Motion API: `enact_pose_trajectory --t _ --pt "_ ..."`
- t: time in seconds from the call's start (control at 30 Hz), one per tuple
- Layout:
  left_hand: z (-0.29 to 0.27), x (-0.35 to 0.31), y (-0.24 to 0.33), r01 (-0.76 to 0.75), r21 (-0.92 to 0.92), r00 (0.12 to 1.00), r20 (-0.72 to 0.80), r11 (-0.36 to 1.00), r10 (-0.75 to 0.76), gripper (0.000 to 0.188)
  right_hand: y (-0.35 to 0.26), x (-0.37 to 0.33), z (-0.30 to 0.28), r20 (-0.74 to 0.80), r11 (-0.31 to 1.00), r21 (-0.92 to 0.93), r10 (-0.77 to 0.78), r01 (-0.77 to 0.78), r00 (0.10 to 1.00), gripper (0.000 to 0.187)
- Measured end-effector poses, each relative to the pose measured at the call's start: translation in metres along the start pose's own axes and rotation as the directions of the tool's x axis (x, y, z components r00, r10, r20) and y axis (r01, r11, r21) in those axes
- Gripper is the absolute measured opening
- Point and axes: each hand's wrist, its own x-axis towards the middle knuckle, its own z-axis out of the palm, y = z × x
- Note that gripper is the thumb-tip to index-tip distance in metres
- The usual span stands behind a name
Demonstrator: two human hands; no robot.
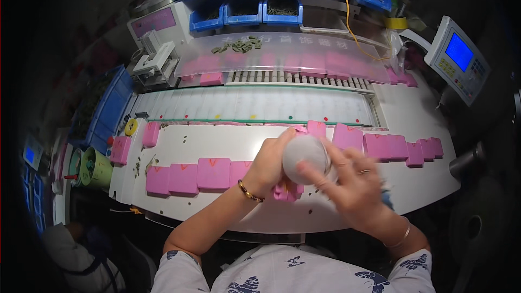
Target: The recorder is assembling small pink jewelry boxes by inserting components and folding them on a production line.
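Note:
In front of me, over the near edge of the white bench, a grey round-topped object (302,157) stands between my hands. My left hand (269,161) is closed beside its left side, the fingertips mostly hidden. Pink rubbery material (287,192) shows below the grey top and above it by the left fingers; it looks like a pink block in that hand. My right hand (353,184), partly smeared by motion, is closed on the grey object's right side, thumb on top. Beside my hands lie a left row of pink blocks (214,174) and a right one (347,137).
A white channel (255,107) with coloured dots crosses behind the blocks. Blue bins (282,11) stand at the back. A keypad device with a lit screen (458,57) is at right, a white machine (154,59) at left, a green cup (96,167) at far left.

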Motion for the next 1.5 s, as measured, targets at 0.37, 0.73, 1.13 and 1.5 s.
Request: enact_pose_trajectory --t 0.37,0.73,1.13,1.5 --pt "-0.015 -0.006 -0.017 0.011 0.026 0.999 -0.051 1.000 -0.009 0.054 0.007 0.000 0.014 -0.042 0.968 0.249 0.038 -0.027 0.998 0.057" --pt "0.004 -0.023 -0.002 -0.525 0.052 0.832 -0.180 0.850 0.525 0.056 -0.007 0.000 0.004 0.246 0.764 0.616 0.048 -0.194 0.968 0.077" --pt "-0.002 -0.028 0.003 -0.741 0.152 0.650 -0.081 0.653 0.756 0.056 -0.022 0.001 0.001 0.155 0.825 0.541 0.091 -0.162 0.984 0.060" --pt "-0.001 -0.011 -0.007 -0.380 -0.520 0.919 -0.304 0.766 0.250 0.048 0.019 -0.048 0.006 0.374 0.933 0.118 0.275 -0.339 0.886 0.054"
